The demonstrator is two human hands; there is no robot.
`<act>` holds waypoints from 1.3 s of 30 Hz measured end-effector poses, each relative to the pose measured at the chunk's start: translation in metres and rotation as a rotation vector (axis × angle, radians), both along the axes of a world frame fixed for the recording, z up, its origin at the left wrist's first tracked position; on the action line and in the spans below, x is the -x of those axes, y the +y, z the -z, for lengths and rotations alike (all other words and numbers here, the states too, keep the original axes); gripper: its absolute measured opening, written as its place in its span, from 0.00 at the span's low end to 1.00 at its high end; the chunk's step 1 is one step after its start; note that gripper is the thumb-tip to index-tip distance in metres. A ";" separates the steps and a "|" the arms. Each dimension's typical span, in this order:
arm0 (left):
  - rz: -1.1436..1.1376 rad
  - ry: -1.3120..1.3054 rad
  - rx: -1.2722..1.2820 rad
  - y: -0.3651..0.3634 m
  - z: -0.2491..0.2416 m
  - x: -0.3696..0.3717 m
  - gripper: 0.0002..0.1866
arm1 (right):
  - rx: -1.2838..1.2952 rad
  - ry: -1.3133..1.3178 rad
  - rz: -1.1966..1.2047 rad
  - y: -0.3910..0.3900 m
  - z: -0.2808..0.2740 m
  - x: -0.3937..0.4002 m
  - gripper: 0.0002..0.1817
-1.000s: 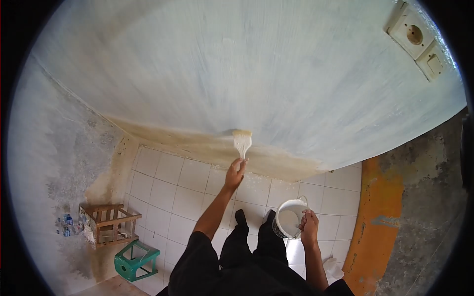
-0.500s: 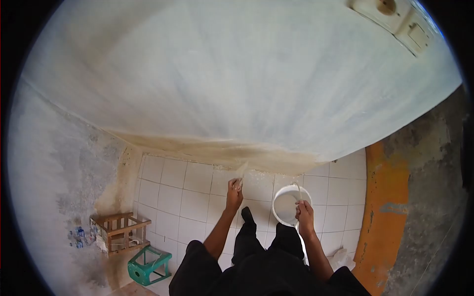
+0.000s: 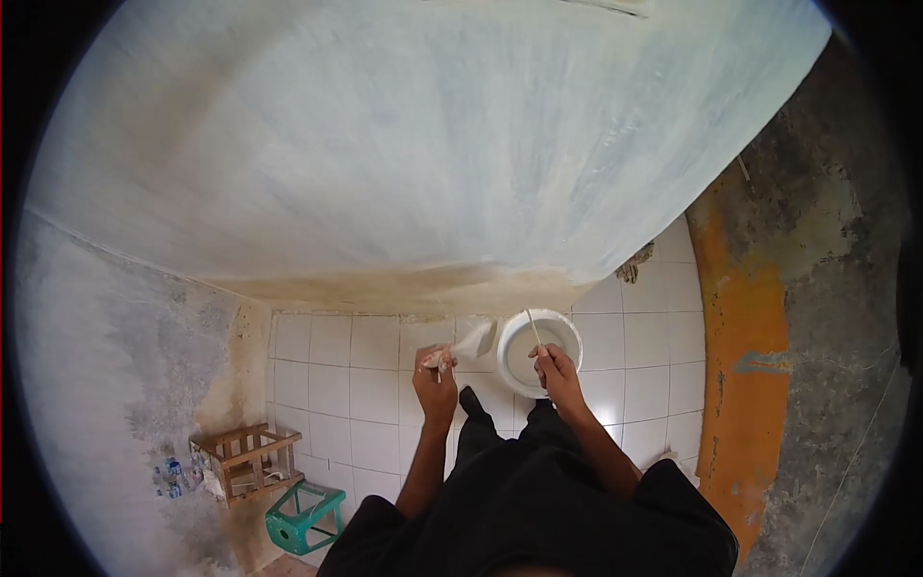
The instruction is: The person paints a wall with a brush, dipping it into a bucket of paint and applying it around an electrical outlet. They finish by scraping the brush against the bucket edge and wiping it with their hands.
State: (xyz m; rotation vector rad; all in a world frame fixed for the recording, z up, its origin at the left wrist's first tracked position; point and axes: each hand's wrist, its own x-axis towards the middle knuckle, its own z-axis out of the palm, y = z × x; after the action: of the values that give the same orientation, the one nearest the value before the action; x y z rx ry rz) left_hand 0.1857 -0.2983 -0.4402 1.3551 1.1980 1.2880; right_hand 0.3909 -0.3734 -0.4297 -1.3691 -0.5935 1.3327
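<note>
My left hand (image 3: 436, 373) is closed around a pale tool with a wide end, like a brush (image 3: 473, 340). The tool's wide end points right, beside the rim of a white bucket (image 3: 575, 363). My right hand (image 3: 556, 369) grips the bucket's thin handle (image 3: 533, 329), with the fingers over the opening. Pale contents (image 3: 522, 361) show inside the bucket, which is in front of my feet. Ahead rises a whitish-blue wall (image 3: 433, 154) with a brown, stained lower band (image 3: 404, 288).
On the left are a wooden frame (image 3: 258, 460), a green plastic stool (image 3: 306, 517) and small blue-marked bottles (image 3: 173, 476). White tiles (image 3: 375, 385) cover the floor. A patterned cloth-like item (image 3: 635, 263) lies beyond the bucket, near an orange and grey wall (image 3: 745, 375).
The tool in my left hand has swung from pointing up at the wall's base to pointing right, towards the bucket. The view has turned, and the wall switches have left the frame.
</note>
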 end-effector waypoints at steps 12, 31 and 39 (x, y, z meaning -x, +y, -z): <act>0.381 0.212 -0.286 0.006 -0.067 -0.106 0.08 | -0.192 -0.053 -0.160 -0.023 -0.052 -0.089 0.14; 0.547 0.517 -0.429 -0.033 -0.074 -0.209 0.10 | -0.174 0.247 -0.107 -0.063 -0.084 -0.157 0.14; 0.446 0.516 -0.457 -0.021 -0.066 -0.204 0.14 | -0.122 0.409 0.016 -0.067 -0.087 -0.154 0.13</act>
State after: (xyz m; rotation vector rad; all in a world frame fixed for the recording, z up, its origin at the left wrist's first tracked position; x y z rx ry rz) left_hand 0.3895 -0.3194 -0.3739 2.2413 0.8612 0.9407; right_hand 0.5450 -0.4400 -0.3428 -0.9634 -0.3770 1.4856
